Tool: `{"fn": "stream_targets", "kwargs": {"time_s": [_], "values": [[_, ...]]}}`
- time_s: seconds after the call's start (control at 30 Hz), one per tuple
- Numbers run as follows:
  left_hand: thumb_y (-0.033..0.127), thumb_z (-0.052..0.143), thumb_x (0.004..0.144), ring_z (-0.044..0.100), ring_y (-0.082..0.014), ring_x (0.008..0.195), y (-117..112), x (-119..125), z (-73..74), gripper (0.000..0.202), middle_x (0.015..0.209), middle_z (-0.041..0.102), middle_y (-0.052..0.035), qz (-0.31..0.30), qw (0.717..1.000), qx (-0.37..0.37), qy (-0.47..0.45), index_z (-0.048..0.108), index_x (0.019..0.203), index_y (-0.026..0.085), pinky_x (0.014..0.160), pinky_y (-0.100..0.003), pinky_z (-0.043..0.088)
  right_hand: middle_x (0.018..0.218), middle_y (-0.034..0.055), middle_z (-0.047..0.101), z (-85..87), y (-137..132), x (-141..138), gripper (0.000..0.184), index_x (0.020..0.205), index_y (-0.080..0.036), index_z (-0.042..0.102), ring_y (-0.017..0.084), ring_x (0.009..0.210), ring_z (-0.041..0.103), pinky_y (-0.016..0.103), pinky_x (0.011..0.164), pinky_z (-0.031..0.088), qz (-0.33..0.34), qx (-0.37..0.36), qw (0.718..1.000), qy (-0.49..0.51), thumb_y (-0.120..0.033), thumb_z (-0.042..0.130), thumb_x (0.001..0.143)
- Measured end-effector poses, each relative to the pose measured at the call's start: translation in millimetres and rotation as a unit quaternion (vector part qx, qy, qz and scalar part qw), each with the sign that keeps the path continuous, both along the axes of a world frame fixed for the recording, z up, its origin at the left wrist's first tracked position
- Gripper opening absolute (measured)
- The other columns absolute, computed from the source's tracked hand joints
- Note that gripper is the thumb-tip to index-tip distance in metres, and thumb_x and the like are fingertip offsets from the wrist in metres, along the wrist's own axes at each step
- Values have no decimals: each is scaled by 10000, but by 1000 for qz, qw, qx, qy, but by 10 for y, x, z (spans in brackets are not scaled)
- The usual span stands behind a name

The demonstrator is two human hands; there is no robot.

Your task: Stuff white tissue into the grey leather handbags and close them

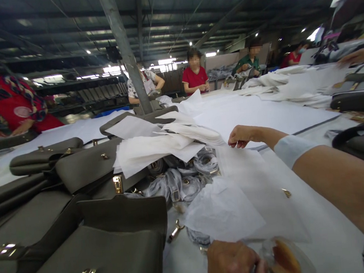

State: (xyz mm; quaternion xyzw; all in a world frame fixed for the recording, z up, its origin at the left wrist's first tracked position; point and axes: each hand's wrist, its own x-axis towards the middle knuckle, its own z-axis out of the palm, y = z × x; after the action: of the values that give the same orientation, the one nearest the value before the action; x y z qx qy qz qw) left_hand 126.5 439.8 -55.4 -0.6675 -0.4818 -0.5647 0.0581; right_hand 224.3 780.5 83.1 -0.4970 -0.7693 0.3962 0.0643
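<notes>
My right hand (pixel 241 136) reaches out over the table with its fingers pinched together. They are at the upper edge of a thin white sheet of tissue paper (pixel 246 169), which spreads down toward me. Low in the view, my left hand (pixel 232 262) is closed in a fist, partly cut off by the frame; what it grips is hidden. Right beside it is a clear round object (pixel 287 257) with something brown in it, blurred. A crumpled piece of tissue paper (pixel 224 212) lies between the hands, next to several wrapped straps (pixel 187 187) with metal buckles.
Dark grey-green handbags (pixel 122 249) with gold clasps crowd the left side. A stack of white paper (pixel 160 145) rests on the straps. A metal post (pixel 125 52) rises behind it. Co-workers stand across the table, and a person's hand (pixel 361 56) shows at far right near more bags (pixel 359 100).
</notes>
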Motion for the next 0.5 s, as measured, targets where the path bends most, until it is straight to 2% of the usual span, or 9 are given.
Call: {"fn": "stream_targets", "kwargs": {"time_s": [0.13,0.23,0.37,0.5], "values": [[207,473,763,478,-105,405,5,6,-45,192,464,524,32,6,1000,-7,4,500,573,214,454,-320,217,757,76,675,3,-29,48,219,739,-114,636,91,547,549,193,496,460,-44,61,997,8,-312,728,712],[209,467,772,480,-103,405,6,-8,-33,206,457,512,38,9,1000,-5,5,488,567,214,455,-318,218,726,54,649,-33,-48,104,318,761,-120,637,98,560,544,197,497,445,-22,75,997,-3,-393,770,667],[142,513,731,526,-94,445,-31,-67,75,144,503,547,47,-8,998,-32,51,516,605,213,464,-304,263,717,46,616,-83,-109,184,463,773,-117,634,106,571,524,205,484,421,41,65,996,-40,-529,775,615],[93,563,704,556,-89,473,-82,-131,186,134,542,573,56,-25,993,-74,86,545,644,210,481,-295,303,727,43,609,-121,-151,277,439,801,-120,623,113,621,540,208,542,450,31,68,996,51,-512,740,643]]}}
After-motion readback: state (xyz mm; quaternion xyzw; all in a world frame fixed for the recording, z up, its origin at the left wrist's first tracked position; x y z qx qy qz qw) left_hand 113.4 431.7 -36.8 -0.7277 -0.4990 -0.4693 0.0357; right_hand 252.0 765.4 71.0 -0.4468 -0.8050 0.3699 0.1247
